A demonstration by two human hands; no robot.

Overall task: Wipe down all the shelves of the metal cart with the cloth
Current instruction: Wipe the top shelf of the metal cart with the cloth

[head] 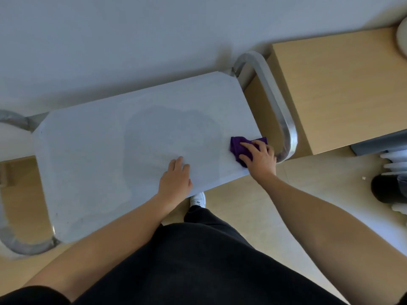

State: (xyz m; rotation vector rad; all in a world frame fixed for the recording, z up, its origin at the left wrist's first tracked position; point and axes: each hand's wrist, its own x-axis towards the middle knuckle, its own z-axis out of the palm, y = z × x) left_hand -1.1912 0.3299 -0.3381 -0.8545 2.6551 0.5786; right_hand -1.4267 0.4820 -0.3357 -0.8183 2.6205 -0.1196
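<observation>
Purple, crumpled and soft, the cloth point(239, 148) lies on the flat pale-grey top shelf point(110, 150) of the metal cart, close to the shelf's right edge and not far from its near right corner. The right hand point(259, 158) lies on top of the cloth, palm down, with its fingers spread and laid over the fabric, pressing it against the shelf rather than bunching it up. A fold of the cloth shows past the fingertips on the left and far sides.

The left hand point(176, 179) rests flat on the same shelf at the near edge, around the middle of its length and well apart from the cloth. Its fingers are straight and close together, and it holds nothing.

A curved, shiny metal tube handle point(275, 102) loops round the shelf's right end, just beside the right hand, and a matching bent tube point(19, 245) rounds the left end. To the right of the cart stands a light wooden cabinet point(341, 84). Below the near edge, a white shoe point(198, 199) shows on the beige floor point(253, 205).
</observation>
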